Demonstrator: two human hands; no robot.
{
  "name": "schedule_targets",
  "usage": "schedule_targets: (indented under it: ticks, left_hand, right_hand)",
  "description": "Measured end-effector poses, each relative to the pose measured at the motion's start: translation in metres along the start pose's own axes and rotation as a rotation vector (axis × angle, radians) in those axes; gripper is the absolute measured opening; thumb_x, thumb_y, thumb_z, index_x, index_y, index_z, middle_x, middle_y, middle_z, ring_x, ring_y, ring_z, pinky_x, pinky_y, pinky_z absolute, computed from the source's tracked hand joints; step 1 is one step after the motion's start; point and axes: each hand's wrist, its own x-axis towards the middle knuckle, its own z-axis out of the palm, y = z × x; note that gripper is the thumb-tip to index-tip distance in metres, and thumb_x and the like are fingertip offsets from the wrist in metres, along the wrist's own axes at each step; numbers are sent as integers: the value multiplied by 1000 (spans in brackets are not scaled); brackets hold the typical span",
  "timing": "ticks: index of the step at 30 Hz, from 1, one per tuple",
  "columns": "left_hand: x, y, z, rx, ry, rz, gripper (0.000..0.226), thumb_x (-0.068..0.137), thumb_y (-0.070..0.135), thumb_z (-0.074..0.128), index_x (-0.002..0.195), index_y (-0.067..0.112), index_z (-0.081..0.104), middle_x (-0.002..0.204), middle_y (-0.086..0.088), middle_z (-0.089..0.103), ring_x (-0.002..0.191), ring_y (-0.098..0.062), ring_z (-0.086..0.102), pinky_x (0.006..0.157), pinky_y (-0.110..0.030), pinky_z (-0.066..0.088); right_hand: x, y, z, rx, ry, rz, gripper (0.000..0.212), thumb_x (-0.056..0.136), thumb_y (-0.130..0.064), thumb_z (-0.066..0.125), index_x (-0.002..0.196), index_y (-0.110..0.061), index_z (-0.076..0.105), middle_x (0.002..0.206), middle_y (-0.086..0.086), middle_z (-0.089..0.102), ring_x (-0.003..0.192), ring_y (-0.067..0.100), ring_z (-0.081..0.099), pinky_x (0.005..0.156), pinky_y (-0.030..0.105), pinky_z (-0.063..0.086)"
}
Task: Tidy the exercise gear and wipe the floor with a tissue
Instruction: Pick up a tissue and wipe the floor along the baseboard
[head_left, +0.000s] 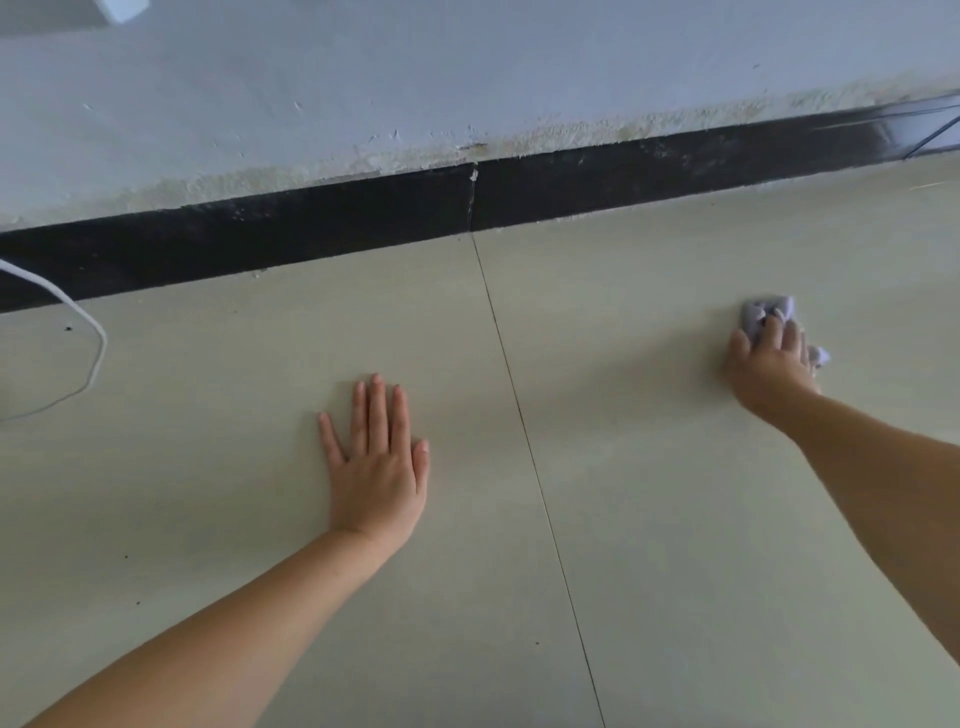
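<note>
From my feed I see two bare forearms with no sleeve on either. The left hand (376, 467) and right hand (771, 364) are ungloved; I make out no rings, watch or bands, and short plain nails.

Pale tiled floor (675, 519), one grout line visible. Resting on it: crumpled tissue (769, 312), white cable (93, 358), left hand (376, 467) flat.
</note>
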Motion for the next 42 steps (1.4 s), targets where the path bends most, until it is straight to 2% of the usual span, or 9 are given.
schedule_targets:
  ticks: [3, 9, 14, 17, 22, 24, 33, 35, 42]
  left_hand:
    - [0, 0, 1, 5, -2, -4, 61, 91, 34, 26, 139, 0, 40, 149, -20, 34, 139, -30, 22, 107, -59, 8]
    - [-1, 0, 4, -8, 9, -11, 60, 90, 33, 28, 139, -1, 39, 147, -21, 36, 138, -30, 25, 108, -60, 13]
    - [-1, -1, 3, 1, 14, -9, 60, 91, 34, 28, 139, 0, 39, 148, -20, 35, 139, -30, 26, 108, -59, 11]
    - [0, -1, 3, 14, 17, 2, 60, 91, 34, 27, 140, -1, 37, 149, -20, 34, 140, -31, 25, 109, -58, 10]
    - [-1, 0, 1, 18, 1, 7, 61, 91, 34, 27, 140, -1, 37, 150, -20, 32, 141, -29, 20, 108, -59, 8]
    - [-1, 0, 1, 19, -6, 11, 61, 91, 34, 27, 140, -1, 35, 150, -20, 31, 141, -29, 20, 108, -59, 8]
    - [-1, 0, 1, 2, 7, 4, 60, 90, 33, 29, 139, -1, 38, 149, -20, 34, 139, -30, 26, 107, -61, 13]
    - [0, -1, 1, -1, -3, 12, 60, 90, 33, 28, 140, 0, 38, 149, -20, 34, 140, -31, 28, 108, -61, 13]
    - [0, 0, -1, -16, -69, 17, 62, 92, 34, 24, 141, -1, 35, 152, -20, 28, 142, -32, 24, 107, -65, 14]
  right_hand:
    - [-6, -40, 12, 4, 60, 53, 55, 100, -29, 29, 147, -1, 24, 148, 25, 29, 139, 37, 23, 115, 44, 9]
    - [-106, -216, 92, -70, -19, -747, 52, 98, -22, 40, 147, -6, 29, 153, 16, 26, 142, 34, 20, 118, 46, 13]
    - [-68, -186, 63, -185, -113, -1090, 52, 100, -24, 35, 147, -3, 27, 154, 20, 25, 141, 33, 24, 114, 51, 21]
    - [-2, -121, 44, -160, 5, -785, 56, 91, -28, 30, 136, 2, 45, 146, 27, 36, 130, 37, 34, 107, 58, 27]
    - [31, -40, 5, -52, -32, 49, 62, 97, -42, 29, 151, -16, 14, 158, 13, 9, 145, 32, 6, 117, 51, 1]
    - [19, -74, 14, -90, -38, 95, 61, 98, -45, 24, 153, -23, 9, 160, 8, 0, 147, 29, -2, 116, 54, -4]
    - [-87, -205, 80, -293, -222, -1300, 59, 95, -45, 14, 149, -25, 27, 157, 4, 25, 145, 29, 18, 118, 48, 6]
    - [-51, -169, 65, -227, -164, -1189, 56, 98, -44, 15, 151, -27, 20, 159, 3, 18, 147, 25, 12, 117, 43, 3]
    - [21, -41, 2, 35, -15, 181, 52, 101, -42, 21, 151, -29, 17, 160, 1, 9, 147, 24, 5, 117, 49, 1]
